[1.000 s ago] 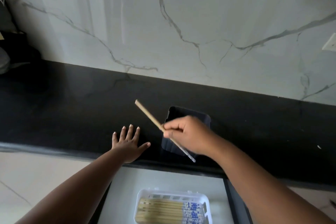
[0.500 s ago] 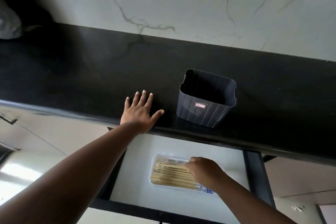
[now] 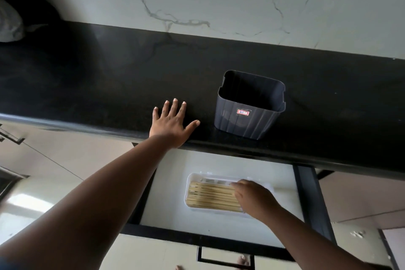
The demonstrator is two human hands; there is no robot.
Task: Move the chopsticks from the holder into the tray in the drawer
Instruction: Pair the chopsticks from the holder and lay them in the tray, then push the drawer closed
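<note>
The dark grey holder (image 3: 248,116) stands on the black counter, and I see no chopsticks in it. Below, the drawer (image 3: 305,199) is pulled out with a white tray (image 3: 189,190) inside. Several wooden chopsticks (image 3: 210,196) lie side by side in the tray. My right hand (image 3: 254,199) rests over the right end of the tray, blurred, fingers down on the chopsticks; whether it still holds one is unclear. My left hand (image 3: 172,124) lies flat on the counter edge, fingers spread, left of the holder.
The black counter (image 3: 109,85) runs across the view below a white marble wall (image 3: 219,2). A dark bag and grey bundle (image 3: 13,22) sit at the far left. Cream cabinet fronts lie below, and toes show at the bottom edge.
My right hand carried a chopstick from above the holder down into the drawer tray, then shifted slightly along the tray. The view tilted downward. My left hand stayed flat on the counter.
</note>
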